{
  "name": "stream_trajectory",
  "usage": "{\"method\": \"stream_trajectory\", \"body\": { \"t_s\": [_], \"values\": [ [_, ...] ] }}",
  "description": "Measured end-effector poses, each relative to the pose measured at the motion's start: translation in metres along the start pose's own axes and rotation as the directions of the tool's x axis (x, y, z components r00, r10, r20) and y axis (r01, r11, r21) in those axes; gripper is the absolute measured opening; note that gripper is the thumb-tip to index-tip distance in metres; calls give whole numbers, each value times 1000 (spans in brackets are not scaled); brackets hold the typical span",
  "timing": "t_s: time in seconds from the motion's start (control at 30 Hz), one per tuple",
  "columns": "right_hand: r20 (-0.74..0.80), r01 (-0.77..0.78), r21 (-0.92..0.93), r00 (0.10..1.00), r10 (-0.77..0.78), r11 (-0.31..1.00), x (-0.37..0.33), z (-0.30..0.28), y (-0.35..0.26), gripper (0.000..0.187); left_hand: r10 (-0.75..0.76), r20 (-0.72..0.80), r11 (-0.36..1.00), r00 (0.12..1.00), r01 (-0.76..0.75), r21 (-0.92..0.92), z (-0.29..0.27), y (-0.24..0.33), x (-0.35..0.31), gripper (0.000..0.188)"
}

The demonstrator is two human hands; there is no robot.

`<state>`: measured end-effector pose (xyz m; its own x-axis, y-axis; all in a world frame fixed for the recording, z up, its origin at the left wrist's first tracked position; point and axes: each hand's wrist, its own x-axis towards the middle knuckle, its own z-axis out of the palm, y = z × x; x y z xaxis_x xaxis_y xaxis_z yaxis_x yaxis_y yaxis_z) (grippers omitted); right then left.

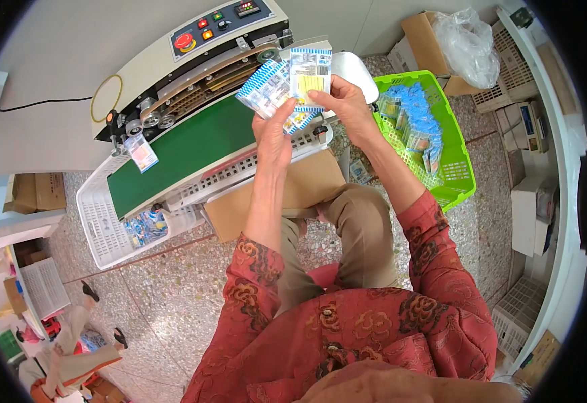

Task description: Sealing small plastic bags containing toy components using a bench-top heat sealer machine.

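Above the right end of the sealing machine, my left hand pinches small flat packets with a blue-and-white striped edge, fanned out and overlapping. My right hand grips another such packet, thumb on its front, with a yellow patch showing through; its lower edge overlaps those in the left hand. Behind them stands the band sealing machine with a green conveyor belt. At the machine's left end, one packet hangs over the belt. How many packets I hold is hard to tell.
A bright green basket with rows of blue-edged packets stands to my right. A white basket holding packets sits below the belt's left end. Cardboard lies before my knees. Shelving lines the right; another person sits at the lower left.
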<state>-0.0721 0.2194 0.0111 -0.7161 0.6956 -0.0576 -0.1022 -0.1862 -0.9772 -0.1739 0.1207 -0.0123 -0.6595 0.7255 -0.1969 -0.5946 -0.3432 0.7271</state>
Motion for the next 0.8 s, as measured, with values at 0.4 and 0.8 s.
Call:
{"method": "stream_trajectory", "body": {
  "t_s": [0.4,0.8],
  "values": [
    [-117,-65,-81,992,56,995,27,-28,-1,22,4,-78,996,997,-11,-84,-6,4,1,38],
    [-83,-277,-62,959,272,959,95,-24,56,16,-8,-60,1000,998,8,-1,-9,11,1,38]
  ]
}}
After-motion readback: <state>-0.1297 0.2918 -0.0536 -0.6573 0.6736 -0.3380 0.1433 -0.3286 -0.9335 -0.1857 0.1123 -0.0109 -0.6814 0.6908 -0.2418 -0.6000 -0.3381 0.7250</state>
